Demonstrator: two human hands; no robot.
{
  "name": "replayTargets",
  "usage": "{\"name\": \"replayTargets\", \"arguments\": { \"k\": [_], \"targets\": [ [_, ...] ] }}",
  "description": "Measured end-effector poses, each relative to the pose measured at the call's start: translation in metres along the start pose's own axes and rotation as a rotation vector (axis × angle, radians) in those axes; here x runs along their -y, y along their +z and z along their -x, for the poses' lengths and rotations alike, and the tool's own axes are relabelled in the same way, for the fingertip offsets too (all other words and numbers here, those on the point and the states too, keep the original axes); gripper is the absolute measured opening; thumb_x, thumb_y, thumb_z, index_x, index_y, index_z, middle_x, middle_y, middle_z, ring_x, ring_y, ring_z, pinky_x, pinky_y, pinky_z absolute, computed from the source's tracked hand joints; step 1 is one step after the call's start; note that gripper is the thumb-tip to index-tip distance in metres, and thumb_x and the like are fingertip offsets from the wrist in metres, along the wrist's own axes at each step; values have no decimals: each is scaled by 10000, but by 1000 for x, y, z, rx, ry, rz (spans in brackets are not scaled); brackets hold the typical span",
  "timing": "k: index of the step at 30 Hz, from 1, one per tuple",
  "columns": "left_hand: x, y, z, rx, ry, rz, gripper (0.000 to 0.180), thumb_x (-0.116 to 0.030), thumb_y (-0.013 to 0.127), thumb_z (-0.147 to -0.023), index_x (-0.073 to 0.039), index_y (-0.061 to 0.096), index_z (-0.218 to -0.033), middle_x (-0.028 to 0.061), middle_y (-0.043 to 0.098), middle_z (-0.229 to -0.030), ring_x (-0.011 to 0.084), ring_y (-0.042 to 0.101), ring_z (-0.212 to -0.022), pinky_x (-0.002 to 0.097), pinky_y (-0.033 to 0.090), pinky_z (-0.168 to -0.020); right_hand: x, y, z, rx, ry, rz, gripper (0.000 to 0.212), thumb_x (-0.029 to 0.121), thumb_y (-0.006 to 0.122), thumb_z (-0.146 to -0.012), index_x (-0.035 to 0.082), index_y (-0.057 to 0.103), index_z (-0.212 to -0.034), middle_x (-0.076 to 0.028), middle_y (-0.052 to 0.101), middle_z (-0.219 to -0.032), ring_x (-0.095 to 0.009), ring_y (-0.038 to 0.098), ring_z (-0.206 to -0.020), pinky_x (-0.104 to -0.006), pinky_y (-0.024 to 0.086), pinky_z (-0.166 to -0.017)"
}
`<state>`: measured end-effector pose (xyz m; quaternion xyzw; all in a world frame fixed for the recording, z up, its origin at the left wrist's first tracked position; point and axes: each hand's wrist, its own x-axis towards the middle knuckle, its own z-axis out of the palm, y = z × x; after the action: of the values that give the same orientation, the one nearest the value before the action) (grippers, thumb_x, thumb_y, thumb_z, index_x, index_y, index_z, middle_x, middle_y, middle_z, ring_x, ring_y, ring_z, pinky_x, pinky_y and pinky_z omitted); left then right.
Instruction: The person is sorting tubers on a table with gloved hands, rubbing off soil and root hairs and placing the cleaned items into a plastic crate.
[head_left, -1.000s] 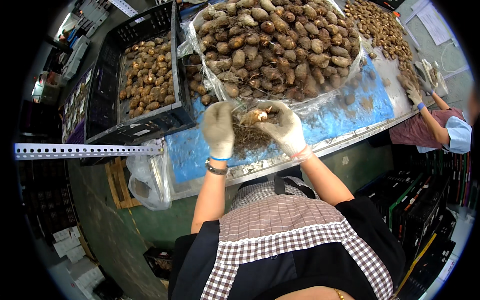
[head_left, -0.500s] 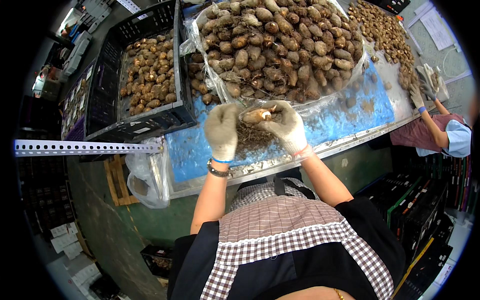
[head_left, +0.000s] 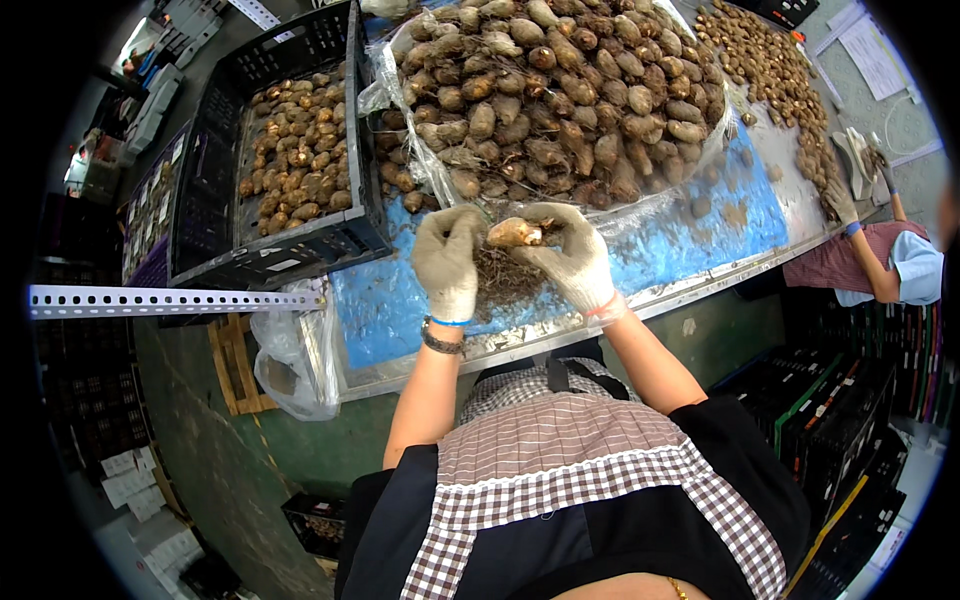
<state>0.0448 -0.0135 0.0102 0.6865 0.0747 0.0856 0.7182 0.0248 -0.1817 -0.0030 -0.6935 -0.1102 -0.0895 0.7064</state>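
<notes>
In my gloved right hand (head_left: 572, 252) a small brown taro root (head_left: 514, 233) is pinched between thumb and fingers, its pale patches showing. My left hand (head_left: 446, 258), gloved too, is closed just left of the root, with thumb and fingers pressed together; whatever they hold is hidden. Under both hands lies a dark heap of stringy root fibres (head_left: 505, 278) on the blue sheet (head_left: 380, 320). Right beyond my hands, a large heap of hairy taro roots (head_left: 560, 90) fills a container lined with clear plastic (head_left: 432, 180).
To the left a black crate (head_left: 290, 245) holds smaller taro roots (head_left: 300, 150). A perforated metal bar (head_left: 170, 299) reaches the table's left corner. More small roots (head_left: 765, 65) spread at the far right, where a co-worker's gloved hand (head_left: 842, 203) works. Black crates (head_left: 825, 400) stand lower right.
The root in my right hand has turned, and its bright white end no longer faces up. My left hand has shifted slightly. The co-worker's hands at the right have moved a little.
</notes>
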Motion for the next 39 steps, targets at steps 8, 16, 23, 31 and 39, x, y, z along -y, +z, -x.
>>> {"name": "replayTargets", "arguments": {
  "k": [8, 16, 23, 31, 39],
  "targets": [
    [-11, -2, 16, 262, 62, 71, 323, -51, 688, -897, 44, 614, -1197, 133, 650, -1205, 180, 628, -1067, 290, 530, -909, 6, 8, -1, -41, -28, -28, 617, -17, 763, -801, -20, 497, -1357, -105, 567, -1291, -189, 561, -1178, -342, 482, -1005],
    [0, -6, 16, 255, -16, 99, 357, -10, 697, -871, 32, 622, -1217, 125, 652, -1232, 183, 627, -1098, 289, 518, -938, 23, 12, -1, -88, 249, -414, 640, 31, 714, -877, -22, 415, -1440, -111, 554, -1279, -177, 556, -1166, -310, 502, -982],
    [-31, 13, 19, 250, 184, -201, 350, -43, 723, -856, 23, 666, -1196, 118, 653, -1262, 174, 632, -1104, 304, 522, -927, 14, 8, -3, -12, -8, 10, 681, -16, 661, -816, -14, 417, -1452, -166, 541, -1395, -241, 563, -1241, -342, 489, -1009],
    [-22, 23, 21, 195, -16, 185, 180, -75, 683, -904, 20, 707, -1055, 89, 729, -1014, 152, 667, -897, 276, 542, -787, 36, 11, 3, -1, 68, 196, 737, -22, 669, -774, 16, 414, -1464, -162, 583, -1337, -252, 585, -1219, -331, 483, -1008],
    [21, -11, 5, 141, -48, 40, 194, -100, 686, -910, 6, 700, -1072, 98, 718, -1017, 162, 662, -909, 282, 534, -818, 24, -2, 4, -175, 269, -445, 668, -49, 675, -841, -12, 408, -1452, -118, 574, -1282, -160, 599, -1073, -286, 511, -936]
  ]
}}
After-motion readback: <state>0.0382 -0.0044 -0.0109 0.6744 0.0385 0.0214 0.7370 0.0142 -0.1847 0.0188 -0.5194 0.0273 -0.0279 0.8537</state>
